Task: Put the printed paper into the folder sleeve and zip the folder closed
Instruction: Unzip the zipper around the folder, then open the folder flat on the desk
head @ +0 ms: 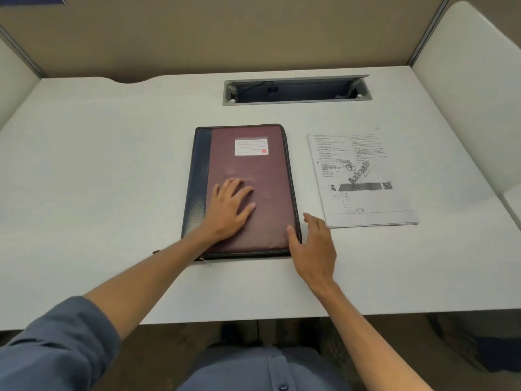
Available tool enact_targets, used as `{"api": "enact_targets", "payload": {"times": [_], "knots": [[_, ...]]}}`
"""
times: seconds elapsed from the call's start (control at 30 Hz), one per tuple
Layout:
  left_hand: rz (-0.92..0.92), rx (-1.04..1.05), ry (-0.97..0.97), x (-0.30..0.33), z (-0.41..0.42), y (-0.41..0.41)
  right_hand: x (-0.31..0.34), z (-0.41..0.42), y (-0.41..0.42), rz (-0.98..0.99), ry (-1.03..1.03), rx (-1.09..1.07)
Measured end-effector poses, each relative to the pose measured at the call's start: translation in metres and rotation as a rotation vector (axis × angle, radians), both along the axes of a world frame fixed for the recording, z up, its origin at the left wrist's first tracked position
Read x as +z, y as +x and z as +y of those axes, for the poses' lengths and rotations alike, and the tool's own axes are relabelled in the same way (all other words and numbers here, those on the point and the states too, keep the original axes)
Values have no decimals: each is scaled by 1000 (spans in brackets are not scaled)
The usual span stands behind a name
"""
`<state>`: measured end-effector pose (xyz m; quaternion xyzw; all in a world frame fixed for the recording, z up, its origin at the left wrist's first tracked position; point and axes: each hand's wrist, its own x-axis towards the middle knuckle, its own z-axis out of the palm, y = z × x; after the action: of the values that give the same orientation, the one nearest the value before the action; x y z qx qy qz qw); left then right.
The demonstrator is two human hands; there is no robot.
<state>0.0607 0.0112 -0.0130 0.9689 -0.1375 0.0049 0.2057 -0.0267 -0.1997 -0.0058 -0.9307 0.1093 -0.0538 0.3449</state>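
Note:
A maroon zip folder (253, 170) with a dark blue spine and a white label lies closed and flat in the middle of the white desk (98, 170). My left hand (229, 208) rests palm down on its lower cover, fingers spread. My right hand (313, 244) sits at the folder's lower right corner, fingers apart, thumb touching the zipped edge, holding nothing. The printed paper (358, 176), a thin stack with text, a QR code and handwriting, lies flat on the desk just right of the folder, untouched.
A grey cable tray opening (296, 90) is set into the desk behind the folder. Beige partition walls (225, 32) enclose the back, white side panels (473, 94) the sides. The desk's front edge runs near my lap.

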Motion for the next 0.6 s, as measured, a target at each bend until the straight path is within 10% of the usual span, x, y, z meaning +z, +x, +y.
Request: {"api": "enact_targets", "payload": {"times": [0.23,0.6], "knots": [[62,40,93,-6,0,-12,8,3,14,96,293,-100],[-94,219,-286,80,-13,3,79,41,12,-248,575,-27]]}}
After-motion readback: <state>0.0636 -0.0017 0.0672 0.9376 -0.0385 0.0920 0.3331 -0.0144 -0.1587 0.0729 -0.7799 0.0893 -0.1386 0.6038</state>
